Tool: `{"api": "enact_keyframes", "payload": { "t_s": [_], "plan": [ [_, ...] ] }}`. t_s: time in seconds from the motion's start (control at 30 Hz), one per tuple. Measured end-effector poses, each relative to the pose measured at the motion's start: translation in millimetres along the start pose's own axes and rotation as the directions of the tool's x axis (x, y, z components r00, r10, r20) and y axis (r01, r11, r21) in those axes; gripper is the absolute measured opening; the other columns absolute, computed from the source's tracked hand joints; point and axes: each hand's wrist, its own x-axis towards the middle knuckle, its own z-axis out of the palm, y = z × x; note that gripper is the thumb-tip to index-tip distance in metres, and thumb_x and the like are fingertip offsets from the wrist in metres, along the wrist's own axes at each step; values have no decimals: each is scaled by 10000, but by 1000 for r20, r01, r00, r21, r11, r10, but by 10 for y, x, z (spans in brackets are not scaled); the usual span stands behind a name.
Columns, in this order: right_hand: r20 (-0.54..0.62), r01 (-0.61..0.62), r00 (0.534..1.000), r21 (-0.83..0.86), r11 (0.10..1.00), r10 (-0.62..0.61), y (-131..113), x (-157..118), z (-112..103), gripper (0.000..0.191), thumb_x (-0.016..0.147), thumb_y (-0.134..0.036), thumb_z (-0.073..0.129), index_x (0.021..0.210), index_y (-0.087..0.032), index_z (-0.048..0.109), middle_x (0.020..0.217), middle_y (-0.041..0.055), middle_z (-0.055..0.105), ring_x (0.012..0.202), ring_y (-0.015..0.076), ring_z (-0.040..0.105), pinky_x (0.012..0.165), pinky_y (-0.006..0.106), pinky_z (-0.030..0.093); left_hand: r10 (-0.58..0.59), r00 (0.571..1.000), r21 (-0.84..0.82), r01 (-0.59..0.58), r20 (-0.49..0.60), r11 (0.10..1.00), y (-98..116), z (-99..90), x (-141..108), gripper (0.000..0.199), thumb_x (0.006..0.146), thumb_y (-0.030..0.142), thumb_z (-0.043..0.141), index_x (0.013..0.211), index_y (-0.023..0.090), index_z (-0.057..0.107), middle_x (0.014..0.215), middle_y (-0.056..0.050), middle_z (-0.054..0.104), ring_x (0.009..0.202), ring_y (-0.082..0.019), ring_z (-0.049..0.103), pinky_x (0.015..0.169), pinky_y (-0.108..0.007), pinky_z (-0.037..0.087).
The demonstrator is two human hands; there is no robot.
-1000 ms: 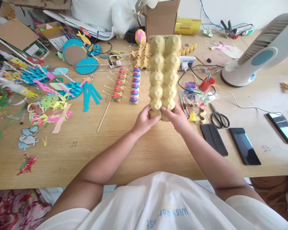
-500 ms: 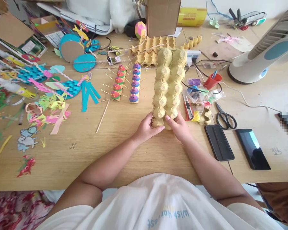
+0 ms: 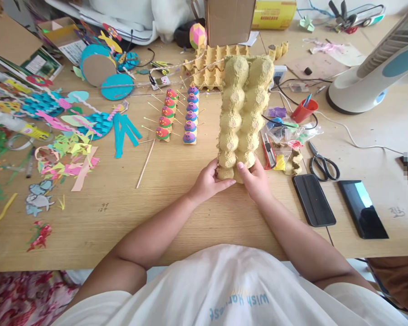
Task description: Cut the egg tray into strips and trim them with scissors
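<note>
Our left hand point(image 3: 209, 182) and right hand point(image 3: 255, 181) grip a yellow egg-carton strip point(image 3: 243, 113)

We hold the strip by its near end, one hand at each lower corner, thumbs on the bumpy face and the other fingers partly hidden at the sides or behind. It stretches away from our hands in two columns of rounded cups, above the table point(image 3: 177, 213), and covers part of the yellow egg tray point(image 3: 204, 77) beyond.

Ahead and to the left of our left hand we have two painted rows side by side: a purple-blue row point(image 3: 191, 115) nearer and a red-green row point(image 3: 167, 115) farther out, both with faces and thin pins. A wooden stick point(image 3: 145, 164) lies to the left of that hand, then blue paper strips point(image 3: 125, 133) and, farther off, colourful paper scraps point(image 3: 66, 151).

Just beyond our right hand, to its right, we see a red utility knife point(image 3: 269, 153) and a small carton piece point(image 3: 294, 163). Farther right lie black-handled scissors point(image 3: 324, 166), with a black phone point(image 3: 314, 200) and a glossy dark phone point(image 3: 363, 210) nearer to us. A red cup point(image 3: 304, 110) and a white fan point(image 3: 355, 86) stand farther away on that side.
</note>
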Motion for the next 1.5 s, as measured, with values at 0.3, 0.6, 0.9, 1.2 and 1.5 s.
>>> {"api": "enact_keyframes", "payload": {
  "t_s": [0.3, 0.6, 0.9, 1.2, 1.5],
  "plan": [
    [88, -66, 994, 65, 996, 60, 0, 25, -16, 679, 760, -721, 841, 1267, -293, 694, 1227, 69, 790, 1187, 296, 713, 1075, 439, 563, -16, 1000, -26, 16, -23, 1000, -26, -26, -20, 626, 756, 345, 897, 1295, 212, 608, 1265, -99, 736, 1203, -248, 710, 1005, -339, 613],
    [277, -117, 956, 58, 991, 97, -27, 85, -161, 824, 706, -536, 958, 1418, -284, 629, 1426, 80, 708, 1353, 290, 623, 1188, 441, 493, -2, 997, -41, -1, -73, 999, 25, -55, 9, 619, 735, 430, 931, 1213, 200, 612, 1184, -94, 750, 1090, -226, 729, 937, -329, 612],
    [300, -68, 953, 75, 995, 43, -54, 95, -141, 713, 690, -475, 974, 1294, -299, 638, 1423, 65, 696, 1379, 284, 604, 1219, 431, 472, 6, 995, 23, -4, -100, 1000, 21, -129, 26, 581, 756, 428, 913, 1206, 209, 618, 1132, -60, 716, 1064, -201, 687, 956, -313, 575],
    [291, -87, 955, 91, 992, 57, -24, 96, -134, 684, 683, -463, 969, 1255, -296, 634, 1413, 63, 709, 1362, 295, 624, 1204, 458, 490, 9, 997, 7, -8, -72, 1000, 9, -167, 35, 552, 778, 377, 893, 1231, 204, 630, 1152, -59, 718, 1058, -182, 681, 962, -298, 560],
    [297, -13, 955, 22, 1000, 6, -20, 106, -151, 673, 692, -496, 965, 1246, -286, 646, 1380, 81, 722, 1297, 312, 659, 1157, 472, 519, -32, 993, 51, 38, -117, 998, 25, -157, 30, 502, 767, 383, 893, 1162, 193, 648, 1066, -50, 719, 987, -175, 685, 885, -275, 573]
  ]
}}
